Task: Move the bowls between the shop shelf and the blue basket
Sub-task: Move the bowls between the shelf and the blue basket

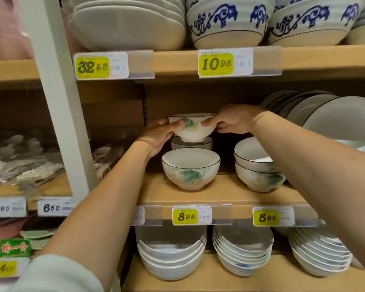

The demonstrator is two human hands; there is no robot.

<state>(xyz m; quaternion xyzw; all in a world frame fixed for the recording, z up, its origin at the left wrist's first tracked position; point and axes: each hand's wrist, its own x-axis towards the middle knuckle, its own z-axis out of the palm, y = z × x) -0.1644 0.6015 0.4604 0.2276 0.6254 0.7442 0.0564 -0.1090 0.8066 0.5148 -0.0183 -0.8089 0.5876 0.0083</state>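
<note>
Holding a small white bowl (192, 127), dark line at the rim and a green leaf print on the side, between left hand (156, 139) and right hand (235, 120), inside the middle bay of the shop shelf (219, 197). Left fingers (177, 123) curled round the left wall with the thumb up near the rim; right fingers (208, 123) pinching the opposite wall just under the rim. Poised directly over a second bowl (191, 144) of the same kind at the back; contact between foot and lower bowl impossible to tell. In front, a single matching bowl (191, 168); to the right, a stack of two (258, 165), with leaning plates (329, 114) beyond. No blue basket in view. Probably glazed ceramic: stiff, smooth, a little slippery, brittle at rim and foot, moderate in weight for so small a piece. Best taken by opposite walls just below the rim, as here, or with one palm under the foot ring; never by the rim edge alone. Worth keeping level and clear of the bowl beneath, the front bowl and the shelf board above. Main risk, by judgement: a knock against a neighbour and a chipped rim.
</note>
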